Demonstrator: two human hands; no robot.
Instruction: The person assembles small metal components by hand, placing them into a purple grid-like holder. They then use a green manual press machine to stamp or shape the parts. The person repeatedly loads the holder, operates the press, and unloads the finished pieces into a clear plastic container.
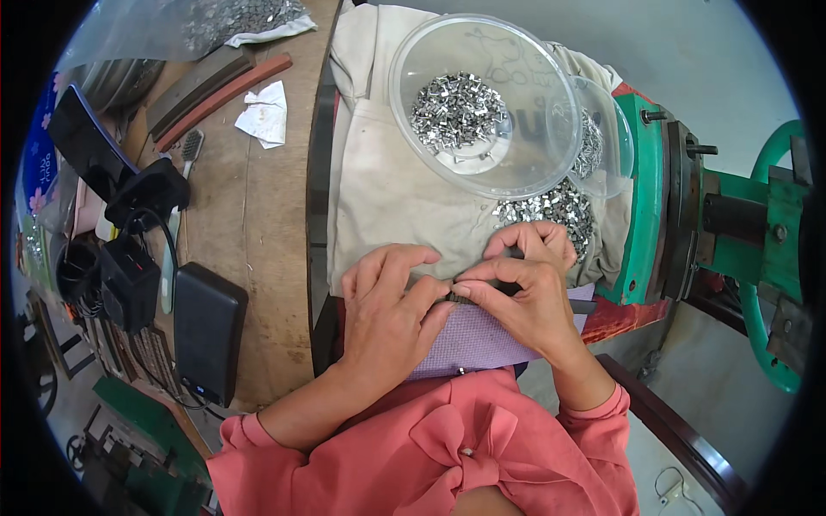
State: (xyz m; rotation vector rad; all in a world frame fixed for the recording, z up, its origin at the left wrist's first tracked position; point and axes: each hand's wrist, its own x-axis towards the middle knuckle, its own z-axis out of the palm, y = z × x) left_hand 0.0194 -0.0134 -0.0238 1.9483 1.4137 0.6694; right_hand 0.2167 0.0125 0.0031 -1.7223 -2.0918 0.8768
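My left hand (387, 301) and my right hand (529, 288) meet over a purple woven cloth (482, 340) close to my body. Thumbs and forefingers pinch together at one spot, where a small dark piece shows between the tips; its kind is too hidden to tell. A dark bar (583, 306) sticks out beyond my right hand, lying across the cloth. Just past my right fingers, a loose heap of small shiny metal pieces (551, 209) rests on a beige cloth (370, 189). More metal pieces (456, 107) lie inside a clear plastic bowl (430, 52).
A second clear container (615, 129) sits partly under the bowl. To the right stands a green machine (641, 206) with a handwheel (757, 327). The wooden table (258, 224) at left holds a black power bank (211, 331), a brush (191, 146), curved bars (224, 101) and white paper (262, 114).
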